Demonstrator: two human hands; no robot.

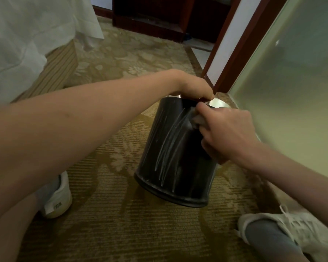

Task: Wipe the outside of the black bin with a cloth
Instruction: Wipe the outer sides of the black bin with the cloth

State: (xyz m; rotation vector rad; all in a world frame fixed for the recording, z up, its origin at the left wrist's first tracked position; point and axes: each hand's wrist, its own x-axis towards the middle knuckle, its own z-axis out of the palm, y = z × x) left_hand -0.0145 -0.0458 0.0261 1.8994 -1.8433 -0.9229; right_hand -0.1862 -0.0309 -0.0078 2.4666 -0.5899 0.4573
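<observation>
A black round bin stands tilted on the carpet in the middle of the head view, its base toward me. Pale wet streaks run down its near side. My left hand grips the bin's top rim, fingers curled over the edge. My right hand holds a small grey cloth and presses it against the bin's upper right side. Most of the cloth is hidden under my fingers. A silvery rim shows at the bin's top behind my hands.
Patterned tan carpet covers the floor. A bed with white sheets stands at the left. A frosted glass panel and dark wood door frame rise at the right. My white shoes flank the bin.
</observation>
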